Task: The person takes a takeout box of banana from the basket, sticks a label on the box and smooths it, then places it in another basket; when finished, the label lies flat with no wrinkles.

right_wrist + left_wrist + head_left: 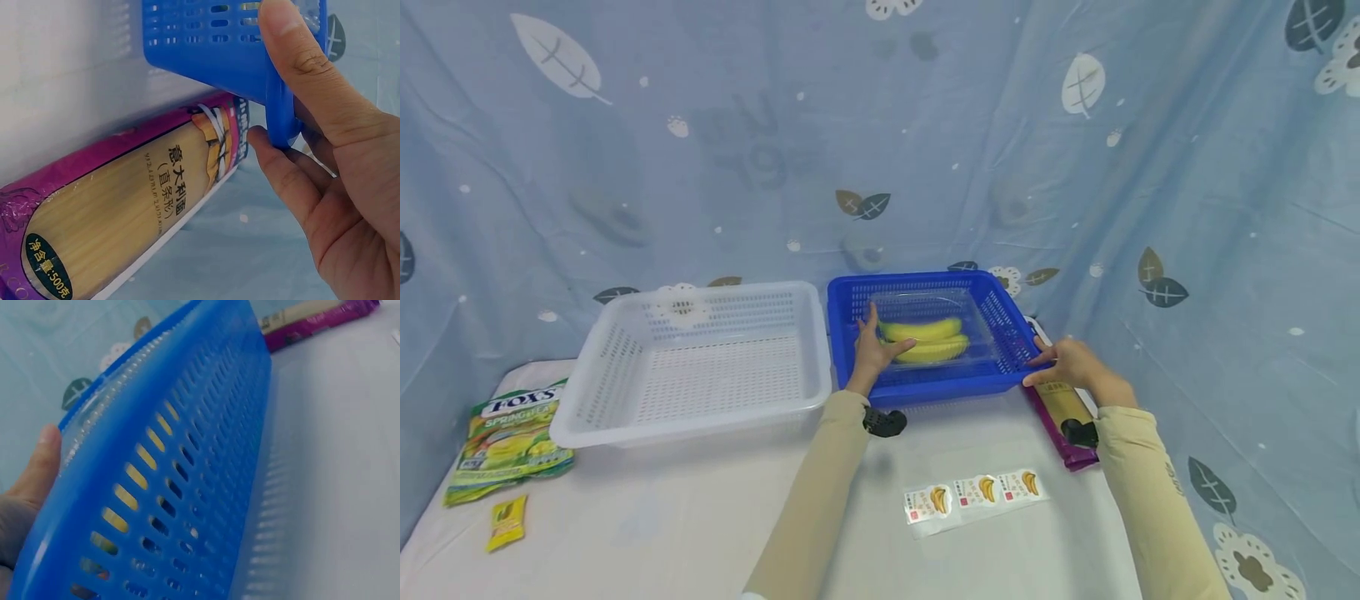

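A blue plastic basket point(925, 385) stands at the back, with a clear plastic box point(981, 321) of yellow bananas point(925, 340) inside it. My left hand point(871, 354) reaches over the basket's near left side to the left end of the box, thumb and a finger spread apart. In the left wrist view the thumb shows above the basket's rim; the other fingertips are hidden. My right hand point(1070, 367) pinches the rim at the basket's near right corner, thumb on top and fingers beneath. Just below that hand lies a purple bag of spaghetti point(119, 206).
A white basket point(688, 421) stands left of the blue one. Farther left lie a green Fox's candy bag point(512, 442) and a small yellow packet point(508, 522). A strip of banana stickers point(976, 497) lies in front of the blue basket. Patterned blue curtain point(925, 125) hangs behind.
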The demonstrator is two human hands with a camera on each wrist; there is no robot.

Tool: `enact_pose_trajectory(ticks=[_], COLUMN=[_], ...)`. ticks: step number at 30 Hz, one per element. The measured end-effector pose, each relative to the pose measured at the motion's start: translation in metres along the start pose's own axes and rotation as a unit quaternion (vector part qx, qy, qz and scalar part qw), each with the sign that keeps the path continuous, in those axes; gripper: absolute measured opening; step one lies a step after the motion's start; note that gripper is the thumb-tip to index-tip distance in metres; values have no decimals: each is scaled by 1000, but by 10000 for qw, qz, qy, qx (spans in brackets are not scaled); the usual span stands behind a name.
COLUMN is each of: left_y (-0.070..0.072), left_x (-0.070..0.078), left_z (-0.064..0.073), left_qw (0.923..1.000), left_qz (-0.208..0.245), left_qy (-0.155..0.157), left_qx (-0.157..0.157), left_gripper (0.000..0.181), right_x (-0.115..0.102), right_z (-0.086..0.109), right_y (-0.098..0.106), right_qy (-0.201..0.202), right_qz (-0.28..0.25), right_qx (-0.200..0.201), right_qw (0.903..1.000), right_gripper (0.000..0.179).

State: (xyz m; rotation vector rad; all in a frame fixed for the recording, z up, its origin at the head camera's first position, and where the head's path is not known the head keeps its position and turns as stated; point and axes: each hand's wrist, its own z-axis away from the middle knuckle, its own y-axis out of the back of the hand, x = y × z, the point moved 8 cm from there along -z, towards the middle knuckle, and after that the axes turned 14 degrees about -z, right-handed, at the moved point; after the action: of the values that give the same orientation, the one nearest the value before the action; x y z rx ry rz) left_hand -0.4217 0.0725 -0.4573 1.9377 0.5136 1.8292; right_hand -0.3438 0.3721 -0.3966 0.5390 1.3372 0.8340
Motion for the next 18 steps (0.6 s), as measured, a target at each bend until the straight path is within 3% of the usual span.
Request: enact_pose_trajectory(ticks=[2,6,8,11,14,18], left_y=[5,12,16,22,27,30], left_x=[10,26,32,34,33,34], left_z=[7,16,20,21,21,19], left_qw=[9997,9952,9905,9849,9829,9859], left_qz=[-197,-776,-1074,-1357,-1284,-584], left_qy=[-81,-582,-764,-731,-688,-833], left_qx=[-97,120,392,794,1122,1330], left_gripper=[111,96,84,72,65,48], right_x=[-1,-1,-1,1,1,-1], right_z=[1,2,2,2,1,0], right_y=[0,-1,-1,-2,-2,0], right_qy=[-33,-120,-166,-238,-219,-124], right_qz=[-21,-57,-100,-161,-132,-28], right_qx=[-3,12,16,4,3,4], right_qw=[10000,9999,9998,9996,9997,9999], right_gripper=[49,48,48,48,49,51])
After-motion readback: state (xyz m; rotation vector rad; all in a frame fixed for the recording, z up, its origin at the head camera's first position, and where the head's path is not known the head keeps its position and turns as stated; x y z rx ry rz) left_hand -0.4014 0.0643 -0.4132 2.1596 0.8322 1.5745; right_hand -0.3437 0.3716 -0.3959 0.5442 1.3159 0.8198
